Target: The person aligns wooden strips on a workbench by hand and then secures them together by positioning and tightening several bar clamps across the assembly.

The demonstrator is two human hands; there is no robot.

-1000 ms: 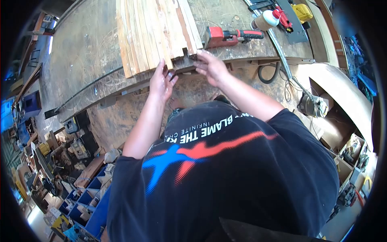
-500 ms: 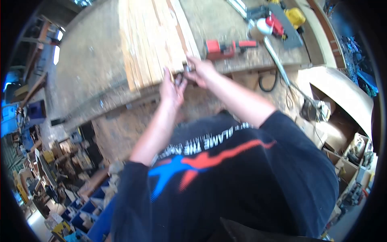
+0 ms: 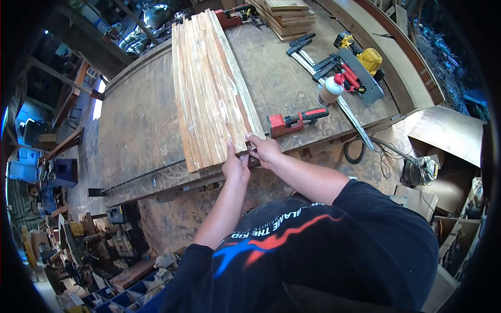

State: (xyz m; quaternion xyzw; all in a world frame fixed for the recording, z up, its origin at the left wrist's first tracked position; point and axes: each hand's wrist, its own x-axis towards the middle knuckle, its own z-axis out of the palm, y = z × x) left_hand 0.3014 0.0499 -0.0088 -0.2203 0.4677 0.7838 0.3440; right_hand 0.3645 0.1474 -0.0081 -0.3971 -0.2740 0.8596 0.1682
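Note:
Several long wooden strips (image 3: 206, 94) lie side by side as a panel on the workbench (image 3: 138, 120), their near ends reaching its front edge. At that near end, toward the right corner, my left hand (image 3: 236, 166) has its thumb on top and its fingers curled around the end. Just to its right, my right hand (image 3: 267, 152) pinches the outer strips, thumb above and fingers below. The two hands almost touch, and part of the fingers is hidden under the wood. A red bar clamp (image 3: 286, 124) lies right beside my right hand.
A white glue bottle with red cap (image 3: 332, 89), more clamps (image 3: 308, 60) and a yellow cordless tool (image 3: 369, 60) occupy the bench's right side. Stacked boards (image 3: 286, 20) stand at the back. A hose (image 3: 356, 154) hangs off the front edge; cluttered bins (image 3: 120, 300) sit lower left.
The view has tilted up, showing the strips' far end. My hands stay at the near end; their fingers, apart and blurred before, now close on the strips with thumbs on top.

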